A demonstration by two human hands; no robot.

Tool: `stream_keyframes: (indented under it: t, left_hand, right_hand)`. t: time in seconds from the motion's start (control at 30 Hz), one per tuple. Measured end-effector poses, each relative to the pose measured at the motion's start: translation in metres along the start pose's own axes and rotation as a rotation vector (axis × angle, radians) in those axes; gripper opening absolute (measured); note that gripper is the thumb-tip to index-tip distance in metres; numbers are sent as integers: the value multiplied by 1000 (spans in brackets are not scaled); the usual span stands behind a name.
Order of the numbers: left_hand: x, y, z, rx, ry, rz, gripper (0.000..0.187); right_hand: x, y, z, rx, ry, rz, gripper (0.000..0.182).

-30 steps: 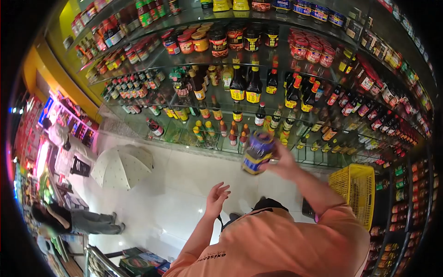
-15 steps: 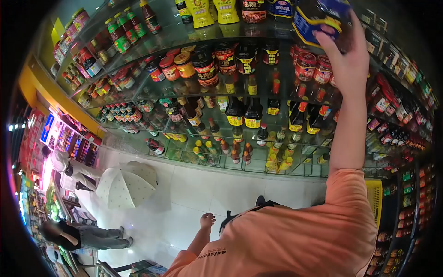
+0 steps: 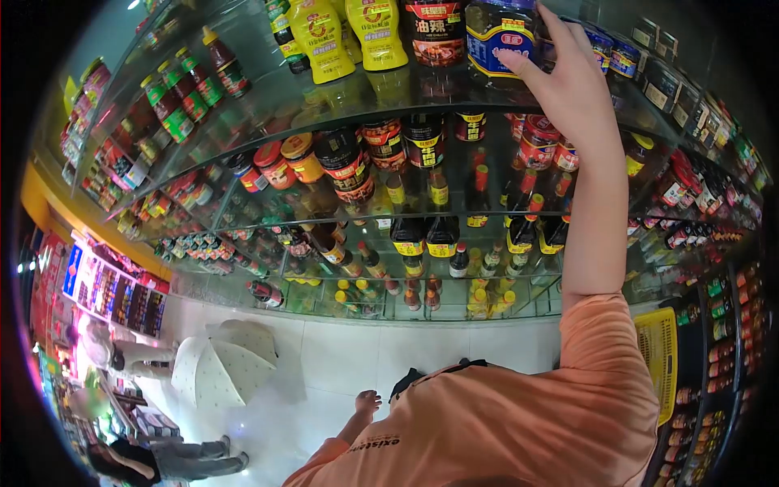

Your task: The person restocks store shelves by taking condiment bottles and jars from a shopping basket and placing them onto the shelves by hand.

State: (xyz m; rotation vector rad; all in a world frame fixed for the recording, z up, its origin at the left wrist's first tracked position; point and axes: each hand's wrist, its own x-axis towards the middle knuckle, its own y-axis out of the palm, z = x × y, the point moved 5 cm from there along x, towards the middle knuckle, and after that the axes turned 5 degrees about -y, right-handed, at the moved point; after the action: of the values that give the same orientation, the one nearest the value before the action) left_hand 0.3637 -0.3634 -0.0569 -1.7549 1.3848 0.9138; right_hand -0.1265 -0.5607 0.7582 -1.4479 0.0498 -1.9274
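On the upper glass shelf (image 3: 243, 122) stands a dark jar with a blue and yellow label (image 3: 501, 40). My right hand (image 3: 568, 77) reaches up to it, thumb across the label's edge and fingers around the right side, partly hidden. A larger jar with a black and red label (image 3: 436, 32) stands just left of it, beside yellow squeeze bottles (image 3: 320, 40). Low over the floor hangs my left hand (image 3: 367, 402), holding nothing, its fingers loosely bent and apart.
Lower shelves carry red-lidded jars (image 3: 274, 165) and dark sauce bottles (image 3: 407, 235). A pale open umbrella (image 3: 215, 369) lies on the floor at left, near two people. A yellow basket (image 3: 657, 357) is on the right beside a dark rack.
The blue-labelled jar has gone from tilted and blurred in my right hand to upright on the shelf, next to the black and red jar. The view has shifted, showing the shelves lower.
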Motion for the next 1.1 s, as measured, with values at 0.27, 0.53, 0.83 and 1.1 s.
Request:
stream_keyframes:
  t: [0.27,0.53,0.83,1.1]
  left_hand:
    - [57,-45,-44,201,2,127,25]
    - [69,-71,-71,416,-54,190,27]
    - [57,-17,-85,575,20,162,29]
    - [15,89,-30,613,-22,259,27]
  right_hand:
    - [15,28,-16,-266,63,-53,67]
    - [-4,24,-14,-381,58,-295,69]
    - [-309,60,-63,-53,-148,247,38]
    - [-780,-49,-116,141,1140,991,37]
